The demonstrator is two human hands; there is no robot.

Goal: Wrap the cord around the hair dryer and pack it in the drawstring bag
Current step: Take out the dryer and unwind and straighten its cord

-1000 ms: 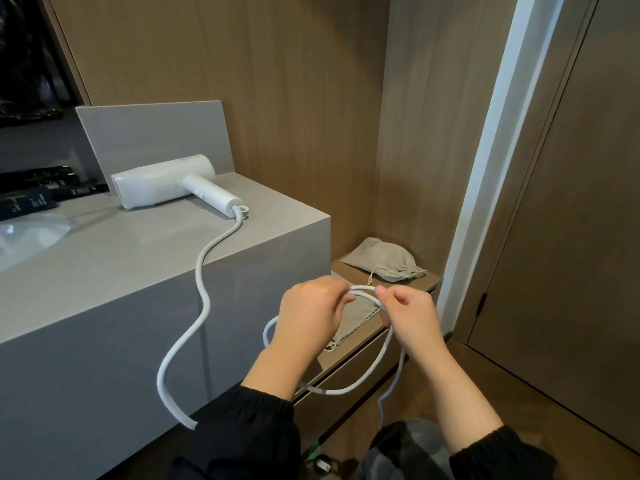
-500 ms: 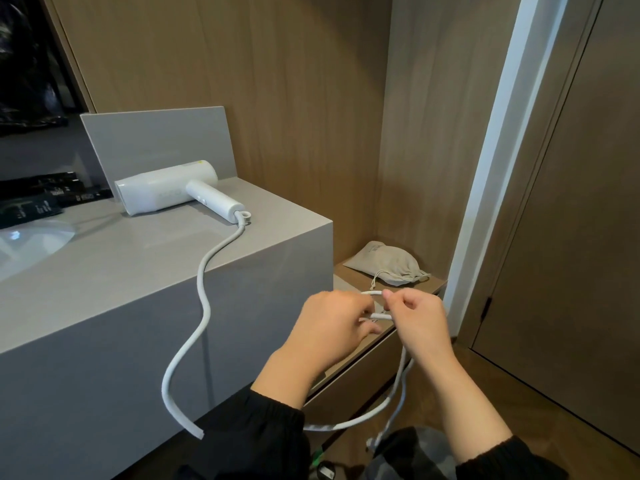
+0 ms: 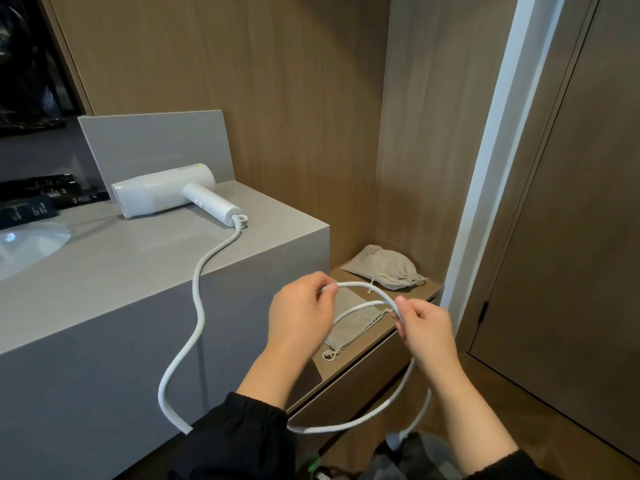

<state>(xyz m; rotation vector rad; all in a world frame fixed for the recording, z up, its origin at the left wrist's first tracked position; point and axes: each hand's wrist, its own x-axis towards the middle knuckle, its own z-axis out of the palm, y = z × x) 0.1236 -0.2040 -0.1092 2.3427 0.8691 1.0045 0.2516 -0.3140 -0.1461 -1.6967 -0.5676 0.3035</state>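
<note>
left hand pinches cord | right hand grips cord, seemingly looped | both raised, apart

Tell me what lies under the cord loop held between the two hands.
A flat drawstring bag lies on the wooden shelf beneath the cord loop. The left hand covers the bag's left edge, so its whole outline cannot be seen. A fuller bag sits farther back.

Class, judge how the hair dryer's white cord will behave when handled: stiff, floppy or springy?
The cord seems flexible but springy: it hangs off the counter in broad curves, not limp. Between the left hand and right hand it arches in rounded loops, so it would likely uncoil if released. Pulling it may drag the hair dryer.
</note>
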